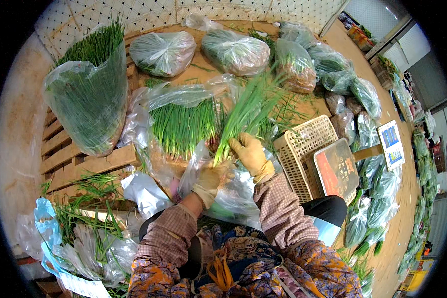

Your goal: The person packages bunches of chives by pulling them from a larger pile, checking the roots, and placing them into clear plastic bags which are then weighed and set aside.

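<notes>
Both my hands wear pale tan gloves. A bunch of green onions (248, 109) rests between them, its leaf tips fanned away to the upper right. My left hand (211, 181) is closed round the pale root ends. Higher up, beside the lower stalks, my right hand (251, 153) has its thumb and fingers closed on the same bunch. Just beyond my left hand, more green onions (184, 126) lie packed side by side on an opened clear plastic bag (188, 98). Crumpled clear plastic lies under my wrists.
At my right stand a beige plastic basket (305, 131) and a weighing scale (335, 166) with a raised display (391, 144). Filled bags (236, 49) line the far side. A tall bag of greens (87, 99) stands left on a wooden pallet (59, 146). Loose leaves (92, 193) litter the near left.
</notes>
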A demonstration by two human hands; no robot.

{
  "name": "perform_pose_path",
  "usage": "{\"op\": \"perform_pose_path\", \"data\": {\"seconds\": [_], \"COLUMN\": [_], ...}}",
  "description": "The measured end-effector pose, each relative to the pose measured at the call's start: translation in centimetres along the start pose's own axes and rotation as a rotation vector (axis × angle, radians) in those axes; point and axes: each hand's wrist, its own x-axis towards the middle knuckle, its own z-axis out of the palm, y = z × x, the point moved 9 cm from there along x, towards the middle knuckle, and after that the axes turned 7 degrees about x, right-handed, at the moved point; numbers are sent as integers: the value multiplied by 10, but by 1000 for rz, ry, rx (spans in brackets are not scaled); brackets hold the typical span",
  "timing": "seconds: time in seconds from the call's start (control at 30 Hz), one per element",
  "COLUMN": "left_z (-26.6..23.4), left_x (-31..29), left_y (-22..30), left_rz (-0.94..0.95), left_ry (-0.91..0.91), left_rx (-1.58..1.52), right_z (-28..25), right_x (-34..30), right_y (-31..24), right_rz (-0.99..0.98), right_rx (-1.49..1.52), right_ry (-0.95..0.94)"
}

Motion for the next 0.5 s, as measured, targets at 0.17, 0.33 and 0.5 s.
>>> {"op": "perform_pose_path", "data": {"seconds": [0.17, 0.33, 0.5], "left_z": [15, 24, 17], "left_x": [-9, -11, -19], "left_y": [7, 18, 31], "left_rz": [8, -18, -10], "left_ry": [-203, -279, -69], "left_rx": [-364, -322, -81], "right_z": [18, -67, -98], "right_x": [-14, 11, 15], "right_y": [10, 26, 72], "right_rz": [153, -34, 220], "right_rx": [771, 1357, 1242], "right_ry": [-117, 285, 344]}}
